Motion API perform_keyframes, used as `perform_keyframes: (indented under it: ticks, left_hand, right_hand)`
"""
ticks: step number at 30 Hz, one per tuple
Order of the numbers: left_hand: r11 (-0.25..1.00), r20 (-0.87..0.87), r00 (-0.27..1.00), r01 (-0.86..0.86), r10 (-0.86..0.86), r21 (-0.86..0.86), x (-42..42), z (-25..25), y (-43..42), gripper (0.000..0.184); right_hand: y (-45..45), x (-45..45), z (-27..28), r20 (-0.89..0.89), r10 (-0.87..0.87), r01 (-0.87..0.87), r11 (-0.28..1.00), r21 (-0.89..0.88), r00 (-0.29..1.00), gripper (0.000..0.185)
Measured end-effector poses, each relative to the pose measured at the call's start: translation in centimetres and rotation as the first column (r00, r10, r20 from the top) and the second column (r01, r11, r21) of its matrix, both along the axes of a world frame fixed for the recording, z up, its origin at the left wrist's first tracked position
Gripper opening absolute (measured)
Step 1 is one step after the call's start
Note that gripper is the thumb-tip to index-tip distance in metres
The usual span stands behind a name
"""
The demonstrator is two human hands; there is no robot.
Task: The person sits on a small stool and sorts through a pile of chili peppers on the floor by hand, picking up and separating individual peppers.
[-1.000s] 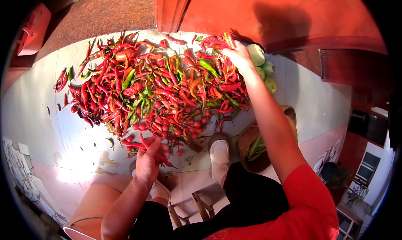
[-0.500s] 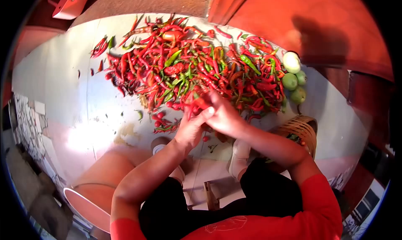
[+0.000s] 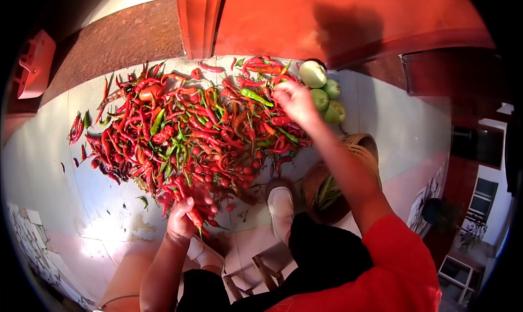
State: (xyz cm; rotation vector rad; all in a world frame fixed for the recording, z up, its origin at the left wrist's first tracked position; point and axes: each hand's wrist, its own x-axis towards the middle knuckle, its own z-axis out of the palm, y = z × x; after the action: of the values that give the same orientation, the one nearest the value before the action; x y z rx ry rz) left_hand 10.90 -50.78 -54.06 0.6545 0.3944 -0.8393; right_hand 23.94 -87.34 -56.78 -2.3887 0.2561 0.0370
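Observation:
A broad heap of red chili peppers point(image 3: 180, 113), with some green ones mixed in, lies on the pale floor. My left hand point(image 3: 182, 216) is at the heap's near edge, its fingers closed round several red chili peppers point(image 3: 194, 216) whose tips stick out. At the heap's right end, my right hand point(image 3: 297, 101) reaches down with curled, pinched fingers. Its fingertips meet the peppers beside a long green chili pepper point(image 3: 256, 97); what lies between them is hidden.
Several round green vegetables point(image 3: 333, 111) and a paler one point(image 3: 312, 74) sit right of the heap. A woven basket point(image 3: 366, 146) with long green pieces inside stands under my right forearm. A pink bag point(image 3: 37, 67) is at far left, and a wooden stool point(image 3: 267, 271) is below me.
My hands were together over the near edge of the heap and have parted. The right went up and right to the far peppers; the left kept its red chilies. The view turned right.

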Motion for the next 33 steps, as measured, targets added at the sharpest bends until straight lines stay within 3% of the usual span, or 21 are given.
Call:
perform_keyframes:
  ticks: [1, 2, 3, 4, 7, 12, 14, 15, 16, 18, 19, 21, 22, 23, 25, 28, 29, 30, 31, 32, 33]
  left_hand:
    - [0.999, -0.042, 0.999, -0.022, 0.023, 0.026, 0.2, 1.2, -0.4, 0.051]
    - [0.999, -0.041, 0.999, -0.022, 0.023, 0.028, 0.0, 1.0, -0.3, 0.051]
    - [0.999, -0.054, 0.998, 0.030, -0.029, 0.015, -0.2, 0.7, -0.2, 0.051]
    - [0.997, -0.067, 0.994, 0.082, -0.082, 0.001, -0.5, 0.4, -0.2, 0.052]
    - [0.999, -0.101, 0.994, 0.051, -0.050, 0.007, -0.6, 0.0, -0.5, 0.051]
    - [0.996, -0.106, 0.994, 0.027, -0.018, 0.083, 0.1, 1.3, -1.3, 0.045]
    - [0.996, -0.099, 0.995, 0.021, -0.012, 0.092, 0.0, 1.3, -1.3, 0.045]
    - [0.996, -0.100, 0.995, 0.019, -0.011, 0.087, -0.2, 1.0, -1.2, 0.045]
    - [0.998, -0.105, 0.994, 0.025, -0.019, 0.053, -0.6, 0.4, -0.8, 0.046]
    - [0.999, -0.108, 0.994, 0.029, -0.027, 0.019, -0.8, 0.1, -0.5, 0.050]
    - [0.999, -0.106, 0.994, 0.032, -0.030, 0.021, -0.8, 0.1, -0.5, 0.050]
    - [0.999, -0.101, 0.995, 0.030, -0.028, 0.024, -0.9, 0.1, -0.5, 0.051]
    - [0.999, -0.107, 0.994, 0.008, -0.004, 0.036, -1.0, 0.1, -0.5, 0.050]
    - [0.999, -0.113, 0.993, -0.015, 0.021, 0.049, -1.1, 0.1, -0.4, 0.050]
    - [0.997, -0.099, 0.995, -0.016, 0.024, 0.081, -0.5, 1.1, -1.0, 0.050]
    - [0.997, -0.062, 0.998, -0.007, 0.012, 0.081, 0.5, 2.0, -1.9, 0.053]
    - [0.998, -0.071, 0.997, -0.005, 0.010, 0.069, 0.8, 2.0, -2.0, 0.055]
    - [0.998, -0.083, 0.997, 0.000, 0.005, 0.055, 0.9, 1.9, -2.2, 0.056]
    - [0.999, -0.084, 0.996, -0.002, 0.006, 0.053, 1.2, 2.3, -2.6, 0.056]
    - [0.997, -0.071, 0.996, -0.048, 0.052, 0.067, 1.5, 3.0, -3.1, 0.057]
    - [0.992, -0.057, 0.994, -0.092, 0.097, 0.083, 1.7, 3.3, -3.4, 0.059]
  right_hand:
    - [-3.2, 1.1, -1.1, -0.016, -0.089, 0.081, 0.959, -0.270, 0.996, 0.018]
    - [-5.2, 1.8, -1.6, -0.048, -0.061, 0.029, 0.867, -0.497, 0.997, 0.023]
    - [-6.3, 2.5, -2.3, -0.195, -0.042, -0.081, 0.810, -0.581, 0.980, 0.024]
    - [-6.8, 2.8, -3.5, -0.198, -0.043, -0.081, 0.812, -0.578, 0.979, 0.024]
    - [-6.6, 3.2, -5.6, -0.272, -0.072, -0.163, 0.643, -0.748, 0.960, 0.022]
    - [-7.6, 3.1, -4.3, -0.385, -0.028, -0.278, 0.644, -0.713, 0.923, 0.021]
    - [-8.7, 2.3, -2.4, -0.296, -0.079, -0.069, 0.886, -0.459, 0.952, 0.021]
    - [-9.7, 2.4, -2.2, -0.315, -0.143, 0.025, 0.936, -0.350, 0.938, 0.027]
    - [-10.8, 1.9, -2.0, -0.286, -0.158, 0.068, 0.951, -0.301, 0.945, 0.025]
    - [-11.7, 1.0, -0.3, -0.260, -0.173, 0.170, 0.985, -0.035, 0.950, 0.026]
    - [-11.6, 0.6, 0.5, -0.259, -0.171, 0.167, 0.985, -0.035, 0.951, 0.026]
    - [-11.0, -0.1, 2.4, -0.266, -0.253, 0.347, 0.845, 0.407, 0.930, 0.026]
    - [-10.4, -0.3, 2.7, -0.265, -0.251, 0.344, 0.846, 0.408, 0.931, 0.026]
    - [-9.7, -0.5, 2.7, -0.285, -0.198, 0.330, 0.763, 0.555, 0.938, 0.026]
    - [-7.1, -0.8, 2.9, -0.315, -0.061, 0.297, 0.539, 0.788, 0.947, 0.022]
    - [0.7, -2.3, 3.3, -0.405, 0.170, 0.389, 0.122, 0.913, 0.898, 0.021]
    - [3.9, -3.6, 4.0, -0.365, 0.242, 0.313, 0.230, 0.922, 0.899, 0.020]
    - [7.2, -5.1, 4.6, -0.389, 0.234, 0.221, 0.525, 0.822, 0.891, 0.020]
    - [9.5, -6.2, 4.8, -0.333, 0.354, 0.053, 0.612, 0.789, 0.874, 0.022]
    - [11.8, -7.4, 5.3, -0.306, 0.366, 0.001, 0.640, 0.769, 0.879, 0.029]
    - [13.2, -9.0, 4.3, -0.176, 0.422, -0.160, 0.647, 0.745, 0.889, 0.035]
